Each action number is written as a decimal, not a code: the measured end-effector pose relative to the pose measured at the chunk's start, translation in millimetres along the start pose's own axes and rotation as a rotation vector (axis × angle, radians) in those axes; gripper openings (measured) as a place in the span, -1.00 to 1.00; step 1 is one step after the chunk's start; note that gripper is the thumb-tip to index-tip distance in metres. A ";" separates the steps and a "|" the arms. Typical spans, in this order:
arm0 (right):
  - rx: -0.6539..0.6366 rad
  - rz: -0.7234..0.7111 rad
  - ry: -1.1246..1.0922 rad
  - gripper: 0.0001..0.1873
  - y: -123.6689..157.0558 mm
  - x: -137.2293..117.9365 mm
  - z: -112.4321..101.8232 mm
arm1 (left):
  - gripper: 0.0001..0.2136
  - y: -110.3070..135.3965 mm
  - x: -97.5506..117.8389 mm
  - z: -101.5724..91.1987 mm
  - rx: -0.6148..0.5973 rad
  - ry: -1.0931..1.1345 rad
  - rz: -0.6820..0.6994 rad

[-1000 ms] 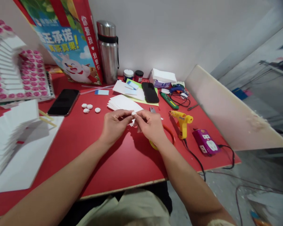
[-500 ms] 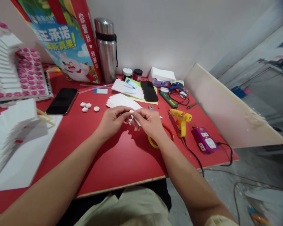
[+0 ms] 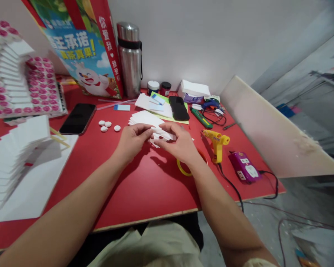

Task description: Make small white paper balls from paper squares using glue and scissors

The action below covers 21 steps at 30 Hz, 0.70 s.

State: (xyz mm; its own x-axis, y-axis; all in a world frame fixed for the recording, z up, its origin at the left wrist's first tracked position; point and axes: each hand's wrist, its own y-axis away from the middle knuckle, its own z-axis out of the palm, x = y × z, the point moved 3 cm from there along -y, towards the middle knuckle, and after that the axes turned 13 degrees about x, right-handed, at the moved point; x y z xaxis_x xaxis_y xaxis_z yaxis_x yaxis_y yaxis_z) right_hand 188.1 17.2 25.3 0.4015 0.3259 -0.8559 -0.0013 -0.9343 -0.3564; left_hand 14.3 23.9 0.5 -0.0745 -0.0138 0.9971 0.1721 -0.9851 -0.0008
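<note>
My left hand [image 3: 132, 141] and my right hand [image 3: 178, 142] meet over the middle of the red table [image 3: 144, 181]. Both pinch the same small folded white paper piece [image 3: 161, 135], which sticks out between the fingertips. Just behind the hands lies a fanned stack of white paper slips [image 3: 143, 118]. Several small white round discs [image 3: 108, 126] sit on the table to the left of my left hand. A yellow tape ring [image 3: 183, 170] lies under my right wrist.
A yellow glue gun [image 3: 217, 142] and a purple power strip [image 3: 243, 167] lie at the right. A black phone [image 3: 78, 118], a steel flask [image 3: 130, 59], a colourful bag [image 3: 83, 55], stacks of white cards [image 3: 13, 155] and pink-dotted cards [image 3: 30, 89] fill the left. A pale board [image 3: 267, 126] leans at the right edge.
Both hands have dropped slightly toward the table and the white paper piece now shows more between the fingers, spread wider than before.
</note>
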 end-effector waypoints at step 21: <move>0.128 -0.260 0.119 -0.74 -0.4 4.9 -2.6 | -0.94 5.6 -1.4 5.6 -0.070 0.267 -0.476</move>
State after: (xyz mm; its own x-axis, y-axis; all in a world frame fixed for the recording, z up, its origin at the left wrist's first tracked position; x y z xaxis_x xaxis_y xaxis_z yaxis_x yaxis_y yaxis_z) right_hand 192.4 18.8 22.2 0.5080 0.5251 -0.6828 0.0032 -0.7938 -0.6081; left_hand 20.8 19.4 -0.5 -0.3761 0.4020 0.8348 -0.0068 -0.9022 0.4314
